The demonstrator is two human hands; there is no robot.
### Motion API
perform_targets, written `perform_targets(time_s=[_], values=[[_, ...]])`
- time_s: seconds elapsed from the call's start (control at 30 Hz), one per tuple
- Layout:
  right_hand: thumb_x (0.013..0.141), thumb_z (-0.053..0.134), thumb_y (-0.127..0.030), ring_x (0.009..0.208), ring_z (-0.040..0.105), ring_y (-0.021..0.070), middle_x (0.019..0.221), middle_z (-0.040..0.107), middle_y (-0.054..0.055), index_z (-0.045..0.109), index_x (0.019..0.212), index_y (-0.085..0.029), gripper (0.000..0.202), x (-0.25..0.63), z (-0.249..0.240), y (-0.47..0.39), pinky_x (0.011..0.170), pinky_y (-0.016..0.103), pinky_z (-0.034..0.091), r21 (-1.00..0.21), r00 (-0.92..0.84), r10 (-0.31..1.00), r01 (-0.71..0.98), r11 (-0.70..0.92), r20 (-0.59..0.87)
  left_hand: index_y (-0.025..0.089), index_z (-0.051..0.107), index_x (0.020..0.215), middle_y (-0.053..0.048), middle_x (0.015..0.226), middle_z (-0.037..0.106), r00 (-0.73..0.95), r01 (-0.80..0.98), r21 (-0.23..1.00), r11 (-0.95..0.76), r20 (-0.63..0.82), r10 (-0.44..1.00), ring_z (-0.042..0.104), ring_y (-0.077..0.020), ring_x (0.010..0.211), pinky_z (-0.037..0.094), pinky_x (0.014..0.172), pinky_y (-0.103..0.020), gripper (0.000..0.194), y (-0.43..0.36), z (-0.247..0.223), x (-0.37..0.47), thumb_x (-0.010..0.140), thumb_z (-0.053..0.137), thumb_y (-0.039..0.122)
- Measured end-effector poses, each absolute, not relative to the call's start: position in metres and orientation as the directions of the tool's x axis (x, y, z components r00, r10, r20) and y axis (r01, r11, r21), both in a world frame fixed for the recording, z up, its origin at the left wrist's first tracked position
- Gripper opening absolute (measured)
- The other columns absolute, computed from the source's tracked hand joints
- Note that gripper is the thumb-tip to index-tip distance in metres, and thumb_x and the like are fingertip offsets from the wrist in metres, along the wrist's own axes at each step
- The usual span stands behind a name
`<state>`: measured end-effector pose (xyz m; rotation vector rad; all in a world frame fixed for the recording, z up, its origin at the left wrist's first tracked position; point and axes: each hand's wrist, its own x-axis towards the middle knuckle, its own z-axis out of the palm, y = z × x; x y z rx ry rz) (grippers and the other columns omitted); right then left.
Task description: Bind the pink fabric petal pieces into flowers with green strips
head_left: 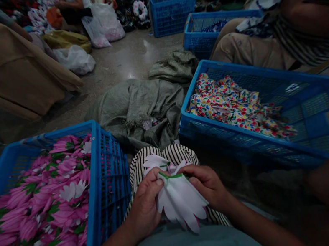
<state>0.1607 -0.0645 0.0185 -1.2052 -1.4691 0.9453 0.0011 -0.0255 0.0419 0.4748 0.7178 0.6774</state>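
Observation:
Between my two hands is a white fabric flower piece (181, 200) with scalloped petal ends and a green edge along its top. My left hand (147, 198) pinches it at the upper left corner, thumb on top. On the other side, my right hand (209, 185) grips the upper right edge with its fingers curled. The petals hang down toward my lap. More white and pale pink petal fabric (155, 160) lies just behind, over striped trousers (138, 161). My right fingertips are partly hidden by the cloth.
At left stands a blue crate (95, 139) full of pink fabric flowers (51, 202). At right, another blue crate (316, 100) holds colourful dotted cloth (227, 99). A grey-green sack (141, 101) lies ahead. A co-worker in stripes (309, 25) sits at right; others sit at the back left.

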Motion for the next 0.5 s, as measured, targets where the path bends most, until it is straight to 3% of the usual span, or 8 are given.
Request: perform_targets(time_s=[0.5], values=[[0.085,0.041,-0.029,0.064,0.061,0.0163,0.072,0.067,0.005,0.064,0.091,-0.018,0.026,0.1622,0.0198,-0.0655,0.059,0.025,0.044,-0.925,-0.027,0.965,0.279,0.258,0.261,0.017,0.056,0.072,0.003,0.059,0.051,0.573,-0.375,0.613,0.696,-0.437,0.694,0.042,-0.0070,0.050,0.031,0.050,-0.018,0.006,-0.0274,0.0371,0.0001,0.076,0.054,0.021]])
